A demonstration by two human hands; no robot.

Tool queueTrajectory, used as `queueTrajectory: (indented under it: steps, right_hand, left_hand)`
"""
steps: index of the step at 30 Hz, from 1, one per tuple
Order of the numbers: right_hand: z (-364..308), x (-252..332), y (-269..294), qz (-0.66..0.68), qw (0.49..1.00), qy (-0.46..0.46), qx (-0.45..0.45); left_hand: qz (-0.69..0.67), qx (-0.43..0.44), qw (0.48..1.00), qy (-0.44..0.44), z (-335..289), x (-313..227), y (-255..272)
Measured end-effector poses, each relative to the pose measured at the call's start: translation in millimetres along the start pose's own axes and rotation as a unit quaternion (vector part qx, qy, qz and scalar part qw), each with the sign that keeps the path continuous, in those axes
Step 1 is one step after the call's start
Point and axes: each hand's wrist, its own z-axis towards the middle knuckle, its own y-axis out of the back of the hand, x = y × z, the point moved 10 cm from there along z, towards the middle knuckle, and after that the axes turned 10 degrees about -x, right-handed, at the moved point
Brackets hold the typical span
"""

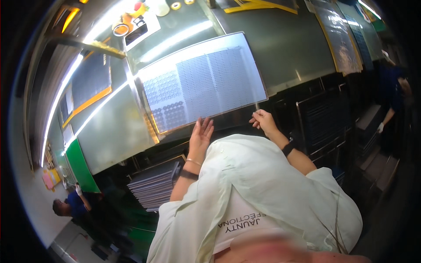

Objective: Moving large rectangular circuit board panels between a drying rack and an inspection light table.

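Note:
A large flat sheet [215, 81] lies on the bench ahead of me, bright bluish-white, with rows of small dark marks and a patch of rounder shapes at its lower left. My left hand [202, 132] is just off the sheet's near edge, palm up and fingers stretched apart, with nothing in it. Farther right, close to the sheet's near right corner, my right hand [265, 122] has its thumb and forefinger pinched together. A thin pale sliver shows just above those fingertips, but I cannot tell whether they hold it.
Tape rolls [120, 29] and small containers sit at the bench's far left. Yellow-edged dark panels [90, 79] lie to the left. Stacked dark panels [154, 186] stand below the bench. Co-workers are at far left [72, 206] and far right [391, 94].

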Motion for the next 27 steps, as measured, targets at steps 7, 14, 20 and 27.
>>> queueTrajectory:
  steps: [7,14,20,27]
  right_hand:
    - [-6.0,20.4,29.0,-0.120,0.987,0.102,-0.014]
    - [29.2,52.5,51.1,-0.062,0.982,0.145,-0.102]
    - [41.6,57.2,81.1,-0.108,0.946,0.187,-0.244]
    - [45.7,46.2,79.8,-0.078,0.955,0.171,-0.227]
  left_hand:
    - [-0.005,0.037,0.997,-0.070,-30.5,-175.7,94.7]
    - [0.437,-0.058,0.897,0.027,40.3,-236.7,76.1]
    - [0.549,-0.110,0.809,-0.178,43.4,-237.6,36.0]
    - [0.513,-0.127,0.827,-0.189,20.1,-233.7,55.5]
